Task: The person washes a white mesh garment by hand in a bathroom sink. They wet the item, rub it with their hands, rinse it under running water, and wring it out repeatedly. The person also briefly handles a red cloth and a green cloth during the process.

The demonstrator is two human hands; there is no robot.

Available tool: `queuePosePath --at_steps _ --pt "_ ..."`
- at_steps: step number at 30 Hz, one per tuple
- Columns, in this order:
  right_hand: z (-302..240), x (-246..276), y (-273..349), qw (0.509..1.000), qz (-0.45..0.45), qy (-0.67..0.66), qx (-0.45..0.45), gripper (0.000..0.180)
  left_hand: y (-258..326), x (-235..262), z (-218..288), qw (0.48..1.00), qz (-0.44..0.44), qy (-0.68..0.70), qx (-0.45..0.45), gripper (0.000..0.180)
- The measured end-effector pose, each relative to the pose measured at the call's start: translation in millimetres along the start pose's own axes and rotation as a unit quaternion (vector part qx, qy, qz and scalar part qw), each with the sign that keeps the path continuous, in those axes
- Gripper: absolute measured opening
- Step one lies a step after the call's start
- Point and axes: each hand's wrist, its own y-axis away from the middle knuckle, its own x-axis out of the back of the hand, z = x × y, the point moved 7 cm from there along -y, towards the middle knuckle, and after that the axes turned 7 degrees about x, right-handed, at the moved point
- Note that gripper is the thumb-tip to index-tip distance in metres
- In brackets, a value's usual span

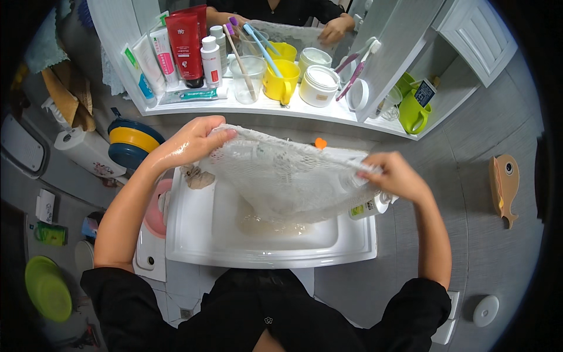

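Observation:
A wet, whitish mesh laundry bag is stretched out between my hands over the white sink. My left hand, wet and shiny, pinches its upper left corner. At the upper right corner, my right hand has its fingers closed on the edge, slightly blurred. The bag's lower part hangs down into the basin, just over some cloudy water. It covers most of the faucet area; only an orange flower-shaped piece shows behind its top edge.
A crumpled beige cloth lies on the sink's left rim, and a white pump bottle stands at its right. Above, a shelf holds tubes, a yellow mug, jars and toothbrushes before a mirror. Stacked basins are at left.

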Motion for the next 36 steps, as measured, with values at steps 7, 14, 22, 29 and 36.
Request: queuePosePath --at_steps 7,14,22,29,36 --pt "-39 101 17 0.939 0.247 -0.207 0.122 0.01 5 13 40 0.97 0.037 -0.2 -0.135 0.02" --pt "-49 185 43 0.898 0.403 -0.155 0.089 0.028 25 100 119 0.948 0.196 -0.039 -0.248 0.019" --pt "-78 240 79 0.753 0.597 -0.217 0.171 0.038 71 114 214 0.885 0.359 -0.021 -0.295 0.022" --pt "-45 207 56 0.799 0.508 -0.298 0.123 0.037 47 122 176 0.918 0.311 -0.209 -0.13 0.019" --pt "-51 77 5 0.985 0.061 0.156 0.047 0.029 22 82 108 0.966 0.171 -0.179 -0.077 0.019"
